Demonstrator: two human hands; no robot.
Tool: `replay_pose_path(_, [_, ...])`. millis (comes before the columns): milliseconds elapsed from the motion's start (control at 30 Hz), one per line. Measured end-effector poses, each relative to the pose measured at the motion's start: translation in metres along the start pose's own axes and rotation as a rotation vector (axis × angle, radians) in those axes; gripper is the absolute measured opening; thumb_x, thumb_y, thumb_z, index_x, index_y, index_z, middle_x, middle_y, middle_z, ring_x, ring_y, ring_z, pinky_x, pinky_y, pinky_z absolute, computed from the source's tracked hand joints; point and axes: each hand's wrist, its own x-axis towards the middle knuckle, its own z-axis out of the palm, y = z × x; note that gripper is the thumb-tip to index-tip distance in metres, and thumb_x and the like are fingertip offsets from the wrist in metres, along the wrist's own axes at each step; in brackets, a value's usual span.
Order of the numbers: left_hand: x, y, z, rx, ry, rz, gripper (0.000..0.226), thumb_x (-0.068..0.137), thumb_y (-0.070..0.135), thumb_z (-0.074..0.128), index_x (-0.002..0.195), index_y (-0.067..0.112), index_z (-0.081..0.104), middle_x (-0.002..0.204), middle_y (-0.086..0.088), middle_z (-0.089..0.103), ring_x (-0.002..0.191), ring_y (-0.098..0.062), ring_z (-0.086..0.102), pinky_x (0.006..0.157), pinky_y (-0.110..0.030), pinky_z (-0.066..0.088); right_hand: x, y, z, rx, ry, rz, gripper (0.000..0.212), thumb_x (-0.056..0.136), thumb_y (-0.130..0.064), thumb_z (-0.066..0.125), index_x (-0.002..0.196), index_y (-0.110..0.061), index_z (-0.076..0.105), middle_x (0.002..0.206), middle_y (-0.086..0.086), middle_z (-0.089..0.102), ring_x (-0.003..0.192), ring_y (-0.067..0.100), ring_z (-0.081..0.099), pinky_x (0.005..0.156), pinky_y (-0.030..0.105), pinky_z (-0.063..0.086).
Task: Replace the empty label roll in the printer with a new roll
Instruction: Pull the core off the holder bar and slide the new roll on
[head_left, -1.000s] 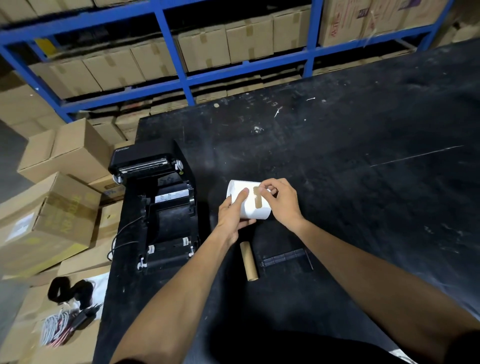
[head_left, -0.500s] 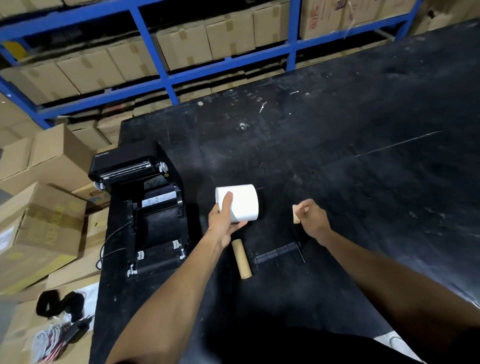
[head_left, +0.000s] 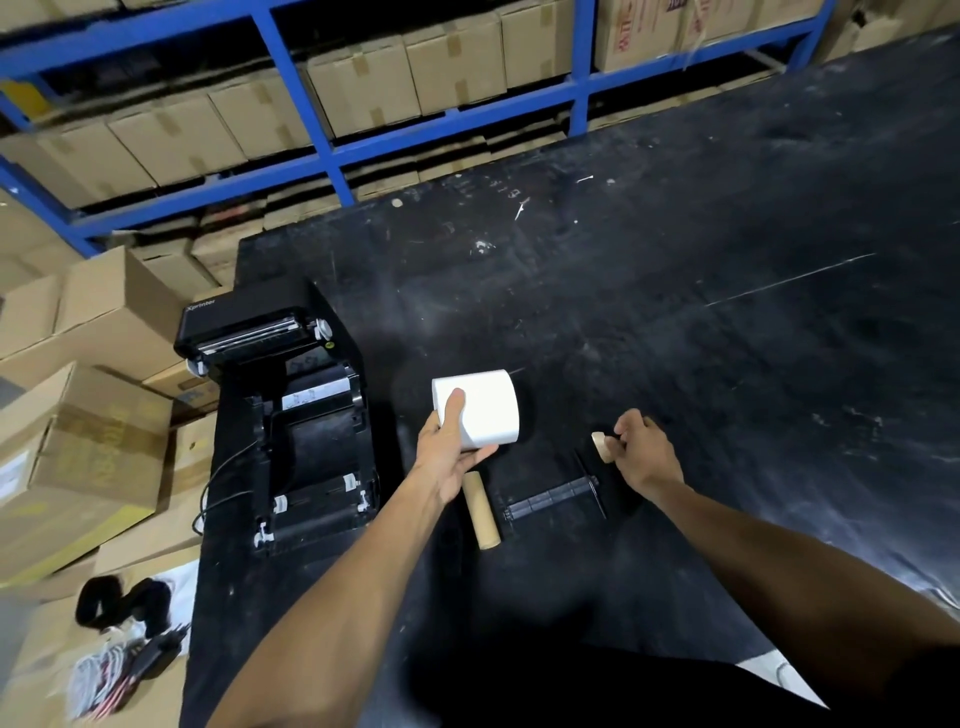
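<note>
My left hand (head_left: 451, 457) grips a new white label roll (head_left: 485, 408) just above the black table, thumb on its front face. To the right, my right hand (head_left: 644, 449) pinches a small strip of brown tape (head_left: 601, 446). Below the roll lie the empty brown cardboard core (head_left: 481, 510) and the black spindle (head_left: 556, 498), side by side on the table. The black printer (head_left: 291, 415) stands open at the table's left edge, its lid tipped back and its roll bay bare.
The black table (head_left: 675, 312) stretches right and away. Cardboard boxes (head_left: 98, 436) are stacked left of the printer. A blue shelf rack (head_left: 332, 150) full of boxes runs along the back. Cables and a black strap (head_left: 124, 618) lie at lower left.
My right hand peeled the brown tape strip off the white roll and drew away to the right with it. The left hand kept hold of the roll.
</note>
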Motion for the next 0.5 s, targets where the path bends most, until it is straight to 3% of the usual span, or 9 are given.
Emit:
replay_pose_path(167, [-0.017, -0.008, -0.008, -0.05, -0.001, 0.008, 0.038, 0.09, 0.045, 0.066, 0.119, 0.021, 0.06, 0.112, -0.007, 0.072, 0.101, -0.028, 0.07, 0.067, -0.039, 0.061, -0.022, 0.003, -0.004, 0.105, -0.103, -0.1, 0.021, 0.096, -0.029, 0.059, 0.08, -0.015, 0.061, 0.069, 0.007, 0.069, 0.064, 0.018, 0.065, 0.064, 0.036, 0.054])
replay_pose_path(267, [-0.029, -0.015, -0.014, -0.066, -0.01, 0.013, 0.038, 0.091, 0.045, 0.066, 0.12, 0.022, 0.06, 0.114, -0.006, 0.072, 0.102, -0.028, 0.069, 0.067, -0.038, 0.062, -0.032, -0.001, 0.0, 0.094, -0.208, -0.068, 0.017, 0.095, -0.026, 0.06, 0.087, -0.014, 0.069, 0.078, 0.008, 0.074, 0.068, 0.022, 0.072, 0.073, 0.037, 0.061])
replay_pose_path(333, [-0.036, -0.018, -0.017, -0.068, -0.021, 0.019, 0.036, 0.092, 0.045, 0.064, 0.119, 0.023, 0.06, 0.116, -0.006, 0.072, 0.103, -0.027, 0.069, 0.069, -0.039, 0.061, -0.035, -0.003, 0.005, 0.133, -0.212, -0.026, 0.012, 0.095, -0.022, 0.062, 0.089, -0.017, 0.071, 0.077, 0.004, 0.076, 0.067, 0.016, 0.073, 0.076, 0.028, 0.06])
replay_pose_path(433, [-0.044, -0.022, -0.023, -0.086, -0.038, 0.023, 0.04, 0.093, 0.044, 0.064, 0.125, 0.02, 0.059, 0.123, -0.007, 0.07, 0.11, -0.027, 0.067, 0.074, -0.04, 0.061, -0.038, -0.004, 0.012, 0.303, -0.195, 0.122, 0.01, 0.094, -0.019, 0.066, 0.092, -0.015, 0.075, 0.07, -0.001, 0.07, 0.059, 0.007, 0.066, 0.064, 0.012, 0.052])
replay_pose_path(500, [-0.05, -0.024, -0.028, -0.122, -0.038, 0.012, 0.044, 0.092, 0.044, 0.065, 0.127, 0.018, 0.058, 0.123, -0.008, 0.07, 0.114, -0.028, 0.066, 0.072, -0.039, 0.062, -0.04, -0.003, 0.016, 0.378, -0.207, 0.201, 0.014, 0.094, -0.02, 0.066, 0.098, -0.01, 0.075, 0.069, 0.0, 0.066, 0.06, 0.009, 0.062, 0.065, 0.013, 0.051])
